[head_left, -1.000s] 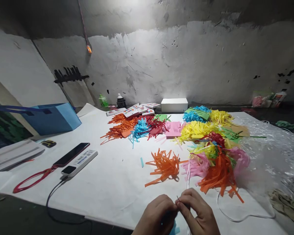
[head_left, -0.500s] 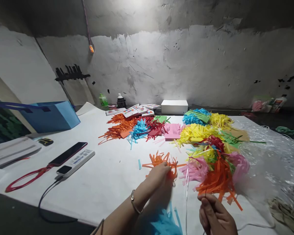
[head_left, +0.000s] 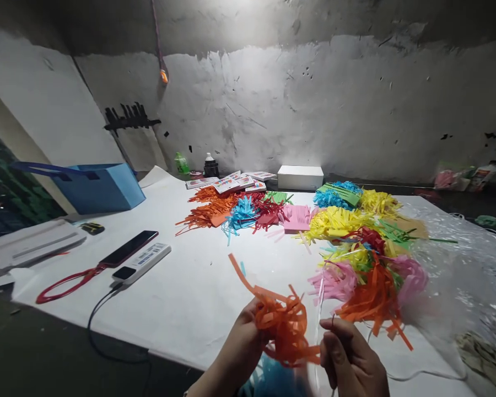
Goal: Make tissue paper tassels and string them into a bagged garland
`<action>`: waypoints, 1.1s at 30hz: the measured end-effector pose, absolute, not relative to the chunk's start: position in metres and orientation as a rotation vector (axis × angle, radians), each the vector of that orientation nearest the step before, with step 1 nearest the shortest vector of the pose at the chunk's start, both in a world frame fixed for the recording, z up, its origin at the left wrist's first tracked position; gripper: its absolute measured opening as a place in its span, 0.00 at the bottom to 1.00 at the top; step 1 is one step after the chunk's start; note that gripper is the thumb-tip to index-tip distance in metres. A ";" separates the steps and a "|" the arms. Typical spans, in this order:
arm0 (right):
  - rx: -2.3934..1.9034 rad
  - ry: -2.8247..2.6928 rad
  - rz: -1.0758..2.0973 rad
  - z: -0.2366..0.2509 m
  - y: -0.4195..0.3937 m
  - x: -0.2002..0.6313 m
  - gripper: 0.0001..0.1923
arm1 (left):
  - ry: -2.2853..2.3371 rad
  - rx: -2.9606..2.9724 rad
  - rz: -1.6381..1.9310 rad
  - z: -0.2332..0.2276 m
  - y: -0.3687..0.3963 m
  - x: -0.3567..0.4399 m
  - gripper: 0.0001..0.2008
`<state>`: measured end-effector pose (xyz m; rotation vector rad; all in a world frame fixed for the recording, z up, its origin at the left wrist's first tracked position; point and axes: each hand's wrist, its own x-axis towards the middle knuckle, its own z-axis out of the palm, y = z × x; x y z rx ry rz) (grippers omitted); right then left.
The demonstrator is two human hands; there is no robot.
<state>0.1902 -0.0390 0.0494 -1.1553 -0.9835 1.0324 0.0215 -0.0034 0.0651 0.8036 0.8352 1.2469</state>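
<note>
Through my feed, my left hand holds an orange paper-fringe bunch just beside my right hand, which pinches a thin needle-like piece; I judge that bunch unattached, with mixed-colour fringes massed rightward and yellow fringes lying farther back.

Passage open over the white sheet, between power bank and left hand. Ahead of right hand: obstructed by heaped paper fringe, plastic wrap adjoining on the right.
</note>
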 end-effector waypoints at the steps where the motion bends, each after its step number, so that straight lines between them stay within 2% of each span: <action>1: -1.149 -0.998 1.000 0.052 -0.040 0.190 0.25 | 0.840 0.824 1.241 0.062 -0.005 0.021 0.09; 11: -1.116 -1.373 0.864 0.068 -0.036 0.186 0.18 | 0.877 1.062 1.349 0.048 -0.024 0.015 0.15; 14: -1.158 -1.475 0.509 0.058 -0.029 0.193 0.14 | 1.014 1.199 1.325 0.046 -0.019 0.001 0.14; 16: -1.156 -1.538 0.164 0.050 -0.023 0.198 0.11 | 1.226 1.310 1.422 0.048 -0.014 -0.014 0.10; 18: -1.092 -1.648 -0.027 0.046 -0.021 0.201 0.09 | 1.458 1.384 1.574 0.054 -0.012 -0.026 0.05; 19: -1.052 -1.719 -0.017 0.046 -0.021 0.201 0.09 | 1.522 1.439 1.619 0.058 -0.014 -0.028 0.04; 21: -0.991 -1.815 0.167 0.048 -0.025 0.197 0.09 | 1.504 1.667 1.560 0.067 -0.021 -0.025 0.09; 23: -0.969 -1.789 0.412 0.053 -0.033 0.191 0.11 | 1.321 1.958 1.364 0.073 -0.030 -0.013 0.13; 25: -0.999 -1.686 0.607 0.058 -0.041 0.187 0.14 | 1.126 2.086 1.174 0.073 -0.036 0.001 0.11; 27: -1.091 -1.544 0.737 0.061 -0.048 0.186 0.16 | 1.055 1.929 1.082 0.070 -0.038 0.011 0.10; 30: -1.221 -1.380 0.844 0.060 -0.052 0.191 0.18 | 1.009 1.313 1.033 0.063 -0.038 0.017 0.16; 33: -1.191 -1.459 0.894 0.058 -0.053 0.192 0.19 | 0.835 0.886 1.035 0.060 -0.037 0.019 0.20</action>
